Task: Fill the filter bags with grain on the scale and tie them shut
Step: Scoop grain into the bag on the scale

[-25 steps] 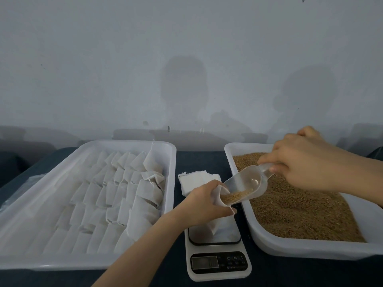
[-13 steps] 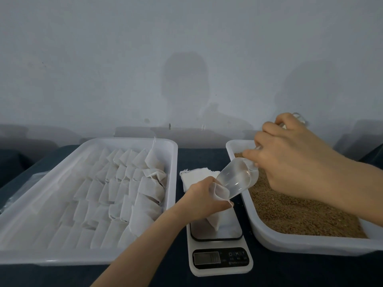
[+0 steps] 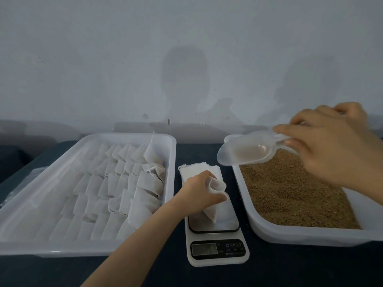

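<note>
Left hand [image 3: 198,192]: lower centre of the frame; fingers curled round the neck of a small white cloth filter bag [image 3: 212,213], its mouth gaping upward
Filter bag: base resting on the platform of a white digital kitchen scale [image 3: 219,235], bottom centre; display too blurred to read
Right hand [image 3: 331,150]: right of the frame, pinching the handle of a translucent plastic scoop [image 3: 246,151]
Scoop: held above the far left corner of the grain tray, bowl looks empty, well apart from the bag
Grain tray [image 3: 290,235]: white plastic, right side, holding brown grain [image 3: 290,193]
Bag tray [image 3: 171,162]: white plastic, left side, with white bags [image 3: 116,183] in overlapping rows
Spare bags [image 3: 196,167]: flat white stack behind the scale, between the trays
Surface [image 3: 290,268]: dark tabletop
</note>
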`<state>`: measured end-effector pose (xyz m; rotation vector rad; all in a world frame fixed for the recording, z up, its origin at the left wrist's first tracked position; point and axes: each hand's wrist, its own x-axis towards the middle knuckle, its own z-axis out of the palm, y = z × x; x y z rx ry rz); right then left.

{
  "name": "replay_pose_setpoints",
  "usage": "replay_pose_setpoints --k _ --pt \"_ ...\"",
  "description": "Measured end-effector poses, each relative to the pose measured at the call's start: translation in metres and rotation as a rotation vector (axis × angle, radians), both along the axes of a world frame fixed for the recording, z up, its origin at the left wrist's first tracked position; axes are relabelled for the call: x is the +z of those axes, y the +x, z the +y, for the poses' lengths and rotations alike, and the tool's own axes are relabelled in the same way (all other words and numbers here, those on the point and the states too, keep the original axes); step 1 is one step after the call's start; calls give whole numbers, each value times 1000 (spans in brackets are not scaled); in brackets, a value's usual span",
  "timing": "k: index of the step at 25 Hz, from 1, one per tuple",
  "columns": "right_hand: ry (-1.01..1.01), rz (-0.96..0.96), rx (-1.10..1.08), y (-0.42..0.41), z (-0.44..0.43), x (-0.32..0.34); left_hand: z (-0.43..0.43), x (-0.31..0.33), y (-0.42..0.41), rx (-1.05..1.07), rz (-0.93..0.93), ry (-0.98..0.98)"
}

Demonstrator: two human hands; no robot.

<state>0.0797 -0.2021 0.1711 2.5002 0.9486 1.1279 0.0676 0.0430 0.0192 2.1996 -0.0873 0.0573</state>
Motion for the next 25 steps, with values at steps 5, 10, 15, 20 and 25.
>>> replay_pose_setpoints --k 5,10,15,20,25 --pt "172 177 -185 46 -86 -50 -1 1 -2 -10 7 15" --pt "-73 143 -400 87 -148 -88 0 -1 -3 2 1 12" --pt "-92 205 -363 81 -136 -110 0 -1 -2 4 -6 17" --pt "-71 277 -392 67 -109 -126 0 -2 -1 -5 -9 8" --pt "57 420 -469 69 -112 -135 0 -4 1 -7 -1 1"
